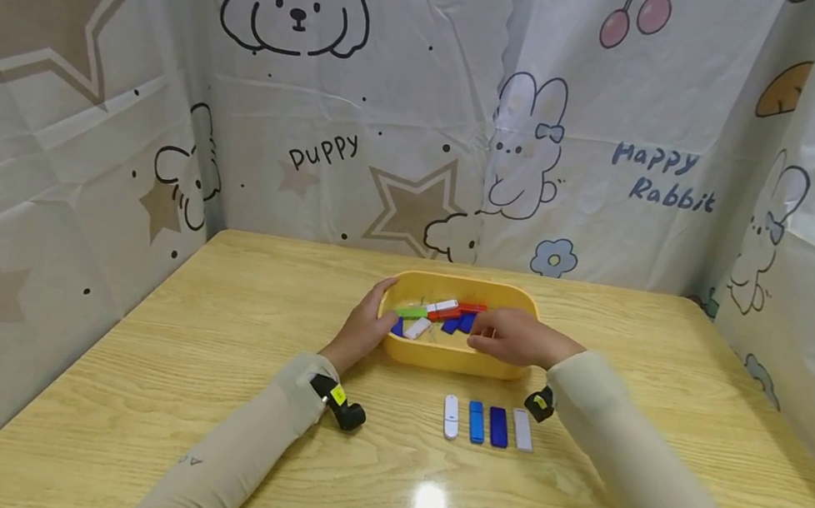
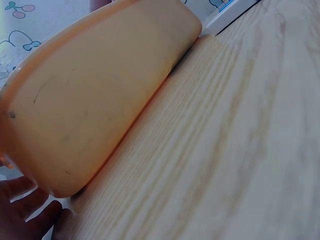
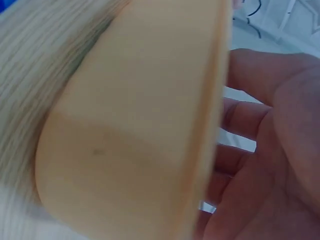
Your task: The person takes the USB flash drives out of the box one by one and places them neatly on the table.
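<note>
A yellow plastic bin (image 1: 455, 363) holds several small flat sticks, which look like USB flash drives, in white, green, red and dark blue. My left hand (image 1: 364, 329) grips the bin's left end, thumb over the rim and fingers along the outside; the left wrist view shows those fingers (image 2: 30, 205) by the bin's wall. My right hand (image 1: 515, 336) reaches over the front right rim, its fingers bent down into the bin. Behind the rim in the right wrist view, the right fingertips are hidden, so whether they pinch a stick cannot be seen.
In front of the bin, a row holds a white stick (image 1: 451, 417), a light blue stick (image 1: 476, 422), a dark blue stick (image 1: 498, 427) and another white stick (image 1: 523, 430). Printed curtains (image 1: 393, 118) enclose the wooden table (image 1: 259, 296) at the back and sides.
</note>
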The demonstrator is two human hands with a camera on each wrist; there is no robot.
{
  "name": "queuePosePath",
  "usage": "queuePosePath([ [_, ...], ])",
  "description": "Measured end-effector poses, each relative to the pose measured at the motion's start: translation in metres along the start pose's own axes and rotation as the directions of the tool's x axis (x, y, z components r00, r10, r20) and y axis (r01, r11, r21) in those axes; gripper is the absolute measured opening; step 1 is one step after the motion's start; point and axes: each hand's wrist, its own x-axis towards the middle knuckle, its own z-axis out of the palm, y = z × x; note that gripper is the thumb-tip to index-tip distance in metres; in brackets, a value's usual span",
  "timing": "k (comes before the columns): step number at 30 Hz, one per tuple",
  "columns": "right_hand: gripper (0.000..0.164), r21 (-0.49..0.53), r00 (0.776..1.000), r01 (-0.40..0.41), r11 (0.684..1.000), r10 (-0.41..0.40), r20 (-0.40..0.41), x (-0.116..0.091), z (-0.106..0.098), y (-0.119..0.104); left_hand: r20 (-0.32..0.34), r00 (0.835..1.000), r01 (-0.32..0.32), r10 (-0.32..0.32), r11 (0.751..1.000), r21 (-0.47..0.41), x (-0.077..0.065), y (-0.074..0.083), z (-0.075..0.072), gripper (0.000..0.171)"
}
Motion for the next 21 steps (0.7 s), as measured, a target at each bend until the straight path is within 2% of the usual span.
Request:
queuePosePath([
  [12,0.014,0.009,0.985,-0.147,0.989,0.146,0.090,0.035,0.013,0.005,0.000,1.000,-0.009,0.009,1.000,0.000,0.002,-0.003,0.002,0.061],
  [17,0.012,0.008,0.982,-0.147,0.989,0.145,0.117,0.042,0.018,0.009,0.001,1.000,-0.011,0.011,1.000,0.001,0.001,-0.002,0.002,0.061],
  [21,0.009,0.015,0.987,-0.115,0.993,0.113,0.113,0.045,0.020,0.012,-0.004,1.000,-0.015,0.015,1.000,0.000,0.000,0.000,0.001,0.060],
])
